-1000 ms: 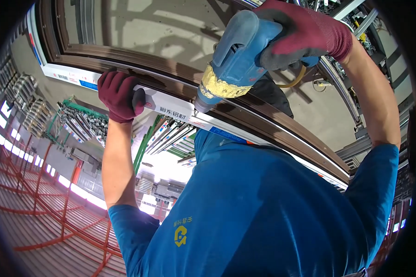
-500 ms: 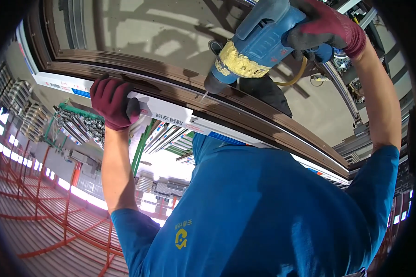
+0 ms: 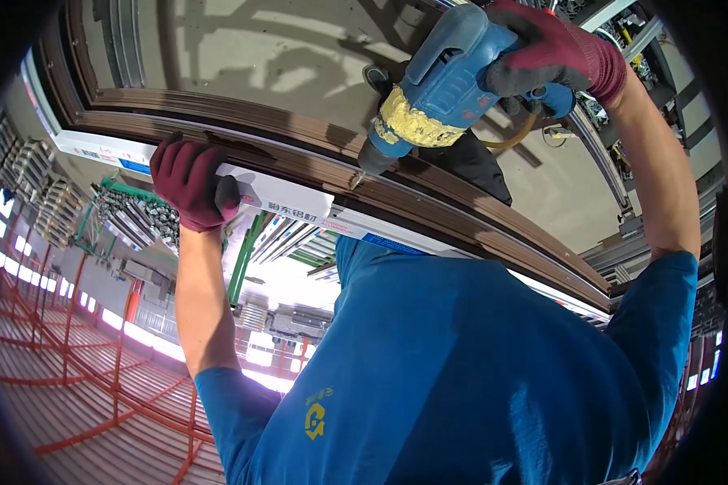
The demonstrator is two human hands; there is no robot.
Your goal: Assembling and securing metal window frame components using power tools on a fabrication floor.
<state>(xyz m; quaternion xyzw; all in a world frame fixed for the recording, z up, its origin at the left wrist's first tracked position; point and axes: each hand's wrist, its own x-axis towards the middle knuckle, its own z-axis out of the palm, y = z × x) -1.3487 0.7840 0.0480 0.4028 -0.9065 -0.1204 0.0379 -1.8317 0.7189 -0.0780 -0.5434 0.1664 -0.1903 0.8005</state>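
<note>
Drill [image 3: 449,77] lifted in clenched right hand [image 3: 546,52], left hand [image 3: 190,182] gripping brown window frame [image 3: 429,194], workshop beyond.

Drill [image 3: 449,85] crowds brown frame rail [image 3: 461,202] at centre; rail bare between left hand [image 3: 190,184] and drill tip

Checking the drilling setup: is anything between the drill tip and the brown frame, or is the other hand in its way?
Nothing visible. The drill in the right hand has its tip at the brown frame. The left hand grips the frame edge well to the left, clear of the tip.
</note>
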